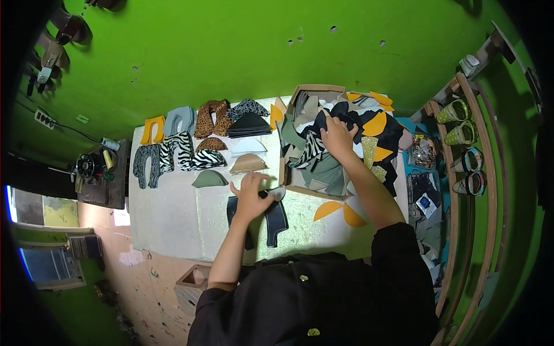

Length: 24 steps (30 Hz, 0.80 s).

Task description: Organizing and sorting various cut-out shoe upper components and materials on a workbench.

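Note:
My left hand (252, 196) hovers over a black U-shaped cut piece (276, 224) near the front of the table; its fingers are curved and apart, with nothing visible between them. Inside an open cardboard box (287, 181), my right hand (339, 137) has its fingers closed on a black cut piece (323, 119), fingertips partly hidden by the heap. Zebra-striped pieces (311, 149) and green pieces (326, 177) lie in the same box. Two yellow curved pieces (329, 210) rest in front of it.
Sorted stacks stand at the back left: leopard-print U-shapes (212, 119), zebra U-shapes (175, 152), a green half-round stack (210, 179) and a tan one (248, 164). Plastic tubs (423, 151) line the table's right side. A wooden rack (466, 92) holds sandals (460, 133).

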Each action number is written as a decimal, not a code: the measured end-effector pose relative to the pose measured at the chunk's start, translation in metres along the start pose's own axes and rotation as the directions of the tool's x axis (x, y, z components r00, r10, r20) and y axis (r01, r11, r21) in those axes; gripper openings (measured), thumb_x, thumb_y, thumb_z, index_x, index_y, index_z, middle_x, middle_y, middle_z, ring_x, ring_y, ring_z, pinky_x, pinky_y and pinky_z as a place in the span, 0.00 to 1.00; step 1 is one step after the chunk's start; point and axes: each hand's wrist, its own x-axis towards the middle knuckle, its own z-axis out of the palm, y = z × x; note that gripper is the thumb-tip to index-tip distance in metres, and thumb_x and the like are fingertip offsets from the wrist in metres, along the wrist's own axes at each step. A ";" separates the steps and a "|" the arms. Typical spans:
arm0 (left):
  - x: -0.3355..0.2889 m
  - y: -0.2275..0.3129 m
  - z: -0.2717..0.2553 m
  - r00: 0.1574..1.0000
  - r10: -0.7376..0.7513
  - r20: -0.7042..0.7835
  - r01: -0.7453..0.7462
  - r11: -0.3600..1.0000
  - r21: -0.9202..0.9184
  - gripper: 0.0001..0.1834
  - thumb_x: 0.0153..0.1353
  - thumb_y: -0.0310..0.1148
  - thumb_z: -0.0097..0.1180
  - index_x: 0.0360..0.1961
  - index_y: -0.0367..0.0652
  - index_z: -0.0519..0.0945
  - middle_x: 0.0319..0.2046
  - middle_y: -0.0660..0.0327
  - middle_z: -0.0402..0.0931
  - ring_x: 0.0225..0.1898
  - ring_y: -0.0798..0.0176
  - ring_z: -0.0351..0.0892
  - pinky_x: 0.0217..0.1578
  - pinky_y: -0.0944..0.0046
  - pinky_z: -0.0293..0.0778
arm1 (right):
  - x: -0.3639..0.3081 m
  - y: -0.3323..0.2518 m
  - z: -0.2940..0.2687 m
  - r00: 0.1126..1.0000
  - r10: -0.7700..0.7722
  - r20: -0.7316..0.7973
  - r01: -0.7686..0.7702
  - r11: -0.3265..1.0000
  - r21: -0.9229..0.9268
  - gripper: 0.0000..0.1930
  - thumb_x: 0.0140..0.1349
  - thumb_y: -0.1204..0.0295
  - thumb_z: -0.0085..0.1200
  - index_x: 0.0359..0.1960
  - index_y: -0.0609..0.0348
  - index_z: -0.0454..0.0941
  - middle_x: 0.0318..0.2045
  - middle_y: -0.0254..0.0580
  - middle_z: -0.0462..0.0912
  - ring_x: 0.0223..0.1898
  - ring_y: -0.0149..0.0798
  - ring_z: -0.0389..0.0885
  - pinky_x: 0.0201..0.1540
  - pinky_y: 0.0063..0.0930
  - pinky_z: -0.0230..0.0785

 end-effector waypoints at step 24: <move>-0.027 0.048 -0.011 0.942 0.290 -0.171 -0.314 0.940 -0.134 0.25 0.59 0.41 0.52 0.58 0.51 0.65 0.54 0.57 0.66 0.58 0.55 0.62 0.59 0.41 0.41 | -0.094 -0.018 -0.094 0.997 -0.050 0.055 -0.020 0.540 0.842 0.21 0.48 0.83 0.44 0.47 0.59 0.71 0.47 0.42 0.75 0.53 0.38 0.70 0.58 0.29 0.58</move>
